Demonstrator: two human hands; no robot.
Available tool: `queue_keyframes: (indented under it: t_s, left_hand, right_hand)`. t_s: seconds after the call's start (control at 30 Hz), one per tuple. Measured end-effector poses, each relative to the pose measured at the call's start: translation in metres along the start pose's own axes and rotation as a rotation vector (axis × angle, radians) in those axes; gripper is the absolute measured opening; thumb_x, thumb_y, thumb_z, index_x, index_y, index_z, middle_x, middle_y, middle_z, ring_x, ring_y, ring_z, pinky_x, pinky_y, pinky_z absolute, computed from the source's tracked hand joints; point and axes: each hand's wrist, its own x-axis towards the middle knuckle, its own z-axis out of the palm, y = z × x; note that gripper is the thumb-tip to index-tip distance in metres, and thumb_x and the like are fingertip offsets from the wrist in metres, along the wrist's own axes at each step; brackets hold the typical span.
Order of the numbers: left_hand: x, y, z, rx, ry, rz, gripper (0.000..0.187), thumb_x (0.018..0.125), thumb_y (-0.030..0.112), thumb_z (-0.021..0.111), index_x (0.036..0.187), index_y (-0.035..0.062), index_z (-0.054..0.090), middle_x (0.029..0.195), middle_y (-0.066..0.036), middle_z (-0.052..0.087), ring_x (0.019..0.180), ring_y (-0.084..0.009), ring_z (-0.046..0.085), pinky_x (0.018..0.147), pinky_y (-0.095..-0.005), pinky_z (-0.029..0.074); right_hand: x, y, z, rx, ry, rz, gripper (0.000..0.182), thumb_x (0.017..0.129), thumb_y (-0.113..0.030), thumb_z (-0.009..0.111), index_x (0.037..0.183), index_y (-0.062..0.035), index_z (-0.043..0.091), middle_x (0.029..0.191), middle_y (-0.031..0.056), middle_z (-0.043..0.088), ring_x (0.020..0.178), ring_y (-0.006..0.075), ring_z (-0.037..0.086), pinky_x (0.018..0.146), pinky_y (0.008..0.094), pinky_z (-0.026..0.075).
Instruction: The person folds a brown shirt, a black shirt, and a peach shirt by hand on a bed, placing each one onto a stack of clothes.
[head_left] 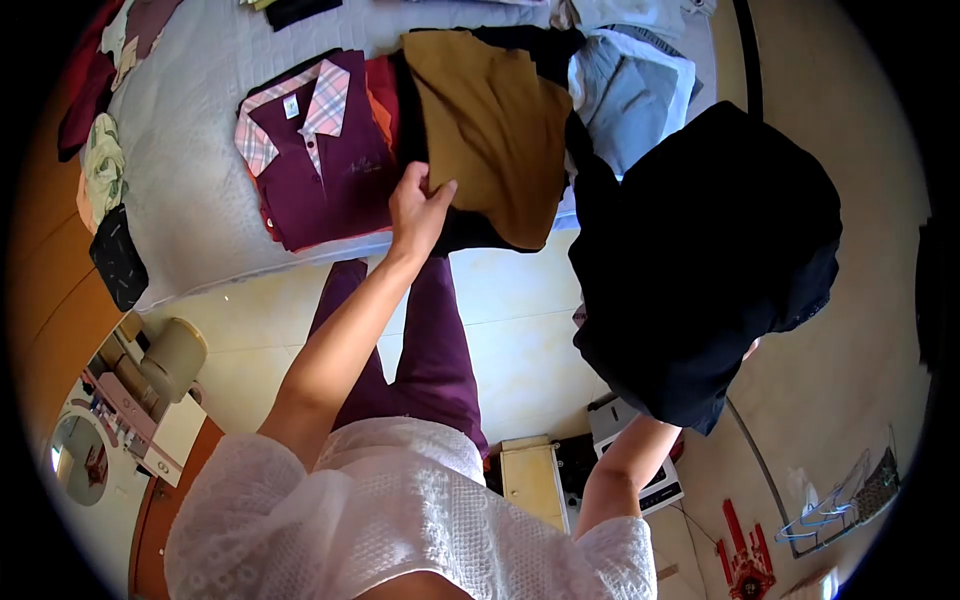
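So, our left hand [420,215] is up around the centre top of the frame, thumb and fingers pinching the lower left corner of a mustard-brown garment [495,130]. That one lies over some black cloth along the near edge of the bed [190,215]. Our right hand [752,348] is mostly buried under a big black garment [705,250] held up on the right side of the frame; only a sliver of finger pokes out at its lower right edge, so we can't tell how it's gripping.

Honestly, that black bundle is the main thing in the way: it covers a good chunk of the right half and cuts off part of the pale blue clothes [625,105] at upper right. Just left of the mustard piece sits a folded maroon polo shirt [350,190] with a plaid collar, with red and orange cloth showing beside it. Over at the far left we've got a pale green cloth [103,165] and a dark patterned one [118,258] at the bed's edge.

Lower left has a beige bin [173,358] and a round mirror [80,460]; lower right, blue hangers [825,520] and a red object [743,560] we can't identify.
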Motion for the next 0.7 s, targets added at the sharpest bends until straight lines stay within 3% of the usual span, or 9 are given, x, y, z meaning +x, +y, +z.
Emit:
queue_keyframes:
  t_s: [0.17, 0.23, 0.3, 0.43, 0.53, 0.57, 0.6, 0.63, 0.7]
  left_hand:
    - [-0.016, -0.066, -0.026, -0.052, -0.185, -0.099, 0.031, 0.066, 0.011, 0.061, 0.089, -0.0017, 0.047, 0.077, -0.013, 0.055, 0.071, -0.0203, 0.055, 0.066, -0.0313, 0.042]
    - [-0.016, -0.066, -0.034, 0.380, -0.273, -0.211, 0.043, 0.064, 0.012, 0.063, 0.100, -0.0006, 0.042, 0.078, -0.012, 0.052, 0.072, -0.0235, 0.053, 0.066, -0.0333, 0.042]
    - [-0.018, -0.022, -0.038, 0.481, 0.086, 0.219, 0.045, 0.067, 0.013, 0.062, 0.104, 0.0008, 0.040, 0.073, -0.010, 0.049, 0.068, -0.0248, 0.052, 0.062, -0.0330, 0.042]
    - [-0.009, 0.031, -0.026, 0.037, -0.191, 0.268, 0.022, 0.077, 0.006, 0.049, 0.099, 0.0044, 0.048, 0.071, -0.008, 0.055, 0.066, -0.0179, 0.054, 0.061, -0.0283, 0.043]
    - [0.001, 0.024, 0.021, -0.306, -0.721, 0.125, 0.025, 0.085, 0.020, 0.042, 0.103, 0.0052, 0.050, 0.080, -0.006, 0.057, 0.078, -0.0128, 0.054, 0.066, -0.0260, 0.042]
    - [0.001, 0.037, 0.035, -0.358, -0.892, -0.246, 0.027, 0.086, 0.012, 0.040, 0.111, 0.0044, 0.045, 0.092, -0.004, 0.054, 0.079, -0.0083, 0.051, 0.068, -0.0194, 0.041]
    - [0.003, 0.034, 0.054, -0.289, -1.056, -0.311, 0.040, 0.084, 0.032, 0.045, 0.114, 0.0050, 0.044, 0.097, -0.004, 0.052, 0.084, -0.0097, 0.050, 0.073, -0.0226, 0.040]
    - [0.003, 0.040, 0.066, -0.298, -1.054, -0.310, 0.040, 0.084, 0.032, 0.045, 0.114, 0.0050, 0.044, 0.097, -0.004, 0.052, 0.084, -0.0097, 0.050, 0.073, -0.0226, 0.040]
    - [0.004, 0.052, 0.087, -0.840, -1.223, -0.925, 0.056, 0.078, 0.046, 0.047, 0.112, 0.0013, 0.045, 0.099, -0.006, 0.052, 0.090, -0.0141, 0.050, 0.081, -0.0288, 0.037]
  right_hand:
    - [0.004, -0.004, 0.006, -0.012, -0.008, -0.013, 0.042, 0.070, -0.020, 0.048, 0.105, 0.0038, 0.047, 0.100, 0.0153, 0.054, 0.086, 0.0244, 0.054, 0.078, 0.0319, 0.043]
    - [0.006, -0.006, 0.009, -0.016, -0.016, -0.025, 0.042, 0.070, -0.020, 0.048, 0.105, 0.0038, 0.047, 0.100, 0.0153, 0.054, 0.086, 0.0244, 0.054, 0.078, 0.0319, 0.043]
    - [0.005, -0.008, 0.012, -0.028, -0.019, -0.026, 0.042, 0.070, -0.019, 0.048, 0.105, 0.0038, 0.047, 0.100, 0.0153, 0.055, 0.086, 0.0243, 0.054, 0.077, 0.0319, 0.043]
    - [0.001, -0.013, 0.017, -0.048, -0.016, -0.033, 0.042, 0.070, -0.019, 0.048, 0.105, 0.0039, 0.047, 0.100, 0.0153, 0.055, 0.086, 0.0243, 0.054, 0.077, 0.0319, 0.044]
    - [-0.012, -0.019, 0.017, -0.068, -0.001, -0.029, 0.042, 0.070, -0.019, 0.048, 0.106, 0.0039, 0.047, 0.100, 0.0154, 0.055, 0.086, 0.0243, 0.054, 0.077, 0.0320, 0.044]
    - [-0.018, -0.023, 0.015, -0.076, 0.009, -0.026, 0.042, 0.070, -0.019, 0.048, 0.106, 0.0039, 0.047, 0.100, 0.0154, 0.055, 0.086, 0.0243, 0.054, 0.077, 0.0320, 0.044]
    - [-0.023, -0.026, 0.013, -0.085, 0.016, -0.020, 0.042, 0.070, -0.018, 0.048, 0.106, 0.0039, 0.047, 0.100, 0.0154, 0.055, 0.086, 0.0243, 0.054, 0.077, 0.0320, 0.044]
    - [-0.030, -0.030, 0.010, -0.092, 0.029, -0.017, 0.042, 0.070, -0.018, 0.048, 0.106, 0.0039, 0.047, 0.100, 0.0154, 0.055, 0.086, 0.0242, 0.054, 0.077, 0.0320, 0.044]
    - [-0.040, -0.036, 0.004, -0.107, 0.048, -0.007, 0.042, 0.070, -0.018, 0.048, 0.106, 0.0039, 0.047, 0.100, 0.0154, 0.055, 0.086, 0.0242, 0.055, 0.077, 0.0320, 0.044]
